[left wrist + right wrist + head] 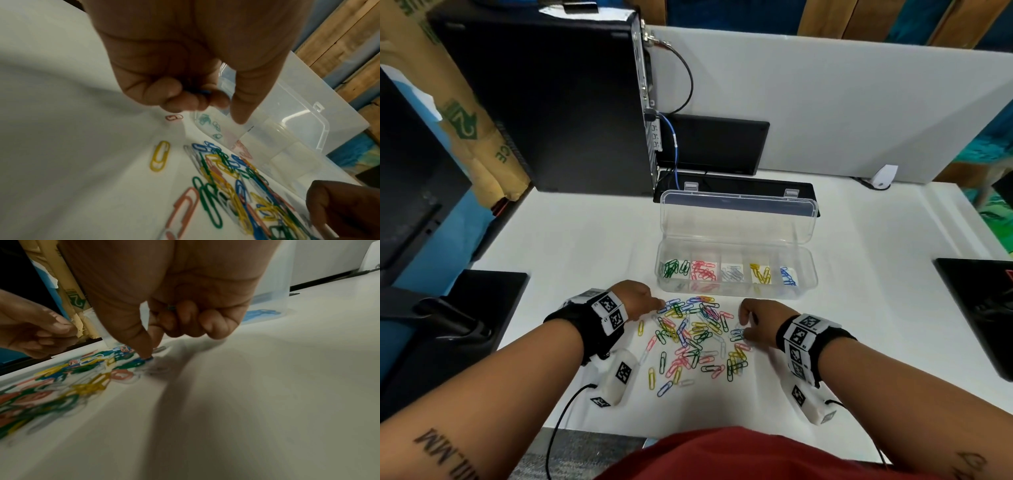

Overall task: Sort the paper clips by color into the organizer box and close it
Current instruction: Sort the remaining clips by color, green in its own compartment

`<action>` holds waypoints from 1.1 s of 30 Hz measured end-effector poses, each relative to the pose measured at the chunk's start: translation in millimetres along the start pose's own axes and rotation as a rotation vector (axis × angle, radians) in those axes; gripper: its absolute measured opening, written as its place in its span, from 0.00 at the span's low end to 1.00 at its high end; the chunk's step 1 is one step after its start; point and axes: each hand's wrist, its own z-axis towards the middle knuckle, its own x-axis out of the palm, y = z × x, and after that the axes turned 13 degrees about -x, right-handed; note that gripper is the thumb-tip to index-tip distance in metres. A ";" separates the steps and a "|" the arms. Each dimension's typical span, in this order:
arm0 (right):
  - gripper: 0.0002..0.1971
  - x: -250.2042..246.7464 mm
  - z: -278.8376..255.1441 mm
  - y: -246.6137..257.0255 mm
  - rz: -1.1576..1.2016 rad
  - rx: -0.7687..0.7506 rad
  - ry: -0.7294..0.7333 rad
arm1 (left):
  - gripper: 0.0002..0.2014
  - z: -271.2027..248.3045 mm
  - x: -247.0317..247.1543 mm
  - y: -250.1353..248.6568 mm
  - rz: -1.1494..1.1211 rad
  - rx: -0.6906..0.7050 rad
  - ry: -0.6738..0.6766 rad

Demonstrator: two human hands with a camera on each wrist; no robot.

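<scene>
Several loose paper clips (695, 339) in mixed colours lie heaped on the white table. Behind them stands the clear organizer box (808, 274), its lid (738, 216) upright, with green, pink, white, yellow and blue clips in separate compartments. My left hand (657, 303) is at the heap's upper left; its curled fingers hold a blue clip (203, 92) while the thumb points out. My right hand (744, 330) is at the heap's right edge, thumb and forefinger pinching a blue clip (149, 358) on the table. Its curled fingers hold another clip (170, 307).
A black computer tower (551, 102) stands at the back left, with cables and a black box (732, 192) behind the organizer. Dark flat objects lie at the left (482, 308) and right (979, 308) table edges. A white partition (825, 102) closes the back.
</scene>
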 end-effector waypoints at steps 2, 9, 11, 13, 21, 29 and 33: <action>0.08 -1.4 -1.0 1.0 -0.014 -0.034 0.007 | 0.21 3.9 1.3 5.4 -0.046 0.028 -0.008; 0.07 -2.0 2.3 10.1 -0.097 -0.087 0.040 | 0.06 5.6 2.6 8.9 -0.002 0.106 -0.093; 0.06 -2.8 2.3 11.5 -0.103 -0.091 0.031 | 0.03 6.9 1.4 9.0 0.111 0.131 -0.132; 0.05 -2.7 2.1 11.0 -0.111 -0.084 0.032 | 0.03 6.9 1.2 8.0 0.184 0.143 -0.147; 0.15 -2.6 -2.0 7.3 -0.091 0.003 0.039 | 0.07 9.0 9.2 -4.2 0.214 0.157 -0.142; 0.15 2.4 -7.7 -0.1 -0.034 0.014 -0.010 | 0.13 8.5 12.7 -11.9 0.204 0.141 -0.118; 0.10 -1.6 -5.4 4.5 -0.048 -0.033 -0.031 | 0.13 9.8 14.2 -12.7 0.188 0.129 -0.088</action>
